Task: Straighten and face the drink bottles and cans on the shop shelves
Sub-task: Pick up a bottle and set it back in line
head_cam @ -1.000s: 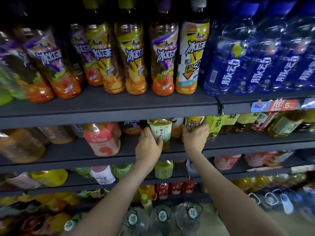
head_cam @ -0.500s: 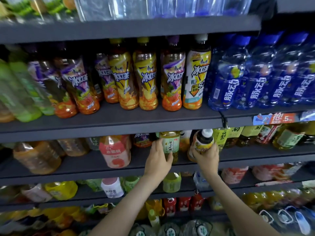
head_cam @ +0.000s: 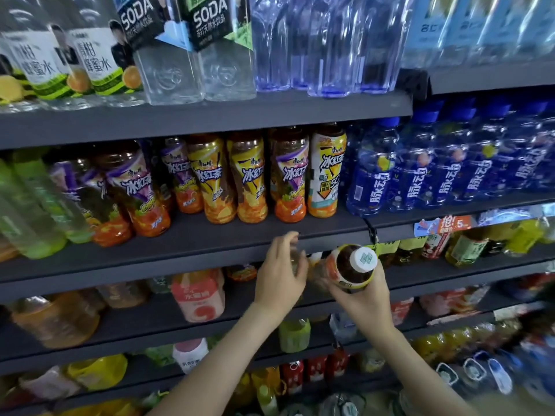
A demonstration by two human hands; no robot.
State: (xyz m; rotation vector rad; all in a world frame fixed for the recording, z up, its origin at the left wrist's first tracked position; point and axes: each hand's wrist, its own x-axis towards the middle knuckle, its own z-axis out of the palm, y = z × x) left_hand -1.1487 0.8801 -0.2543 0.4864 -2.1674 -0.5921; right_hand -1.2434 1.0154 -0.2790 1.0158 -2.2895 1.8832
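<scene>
Dark grey shop shelving fills the view, and the job looks partly done. On the upper shelf (head_cam: 210, 235), just above the hands, the green bottles (head_cam: 36, 211) at its left end, the iced-tea row (head_cam: 249, 178) in the middle and the blue bottles (head_cam: 420, 175) toward its right end stand upright with labels mostly forward, so that level seems faced already. The middle shelf (head_cam: 144, 321) is the one in hand. The amber bottles (head_cam: 54, 322) near its left end and a pink bottle (head_cam: 198, 295) further along sit back from the front edge at uneven spacing, and probably need pulling forward. Lower shelves are too blurred to judge.

The left hand (head_cam: 280, 271) hovers at this shelf's front edge with its fingers loosely curved; blur hides whether it grips anything. Just beside it to the right, the right hand (head_cam: 365, 298) wraps the body of a white-capped tea bottle (head_cam: 351, 268). The bottle is out past the front edge and off the board, tilted with its cap toward the camera and not yet set back.
</scene>
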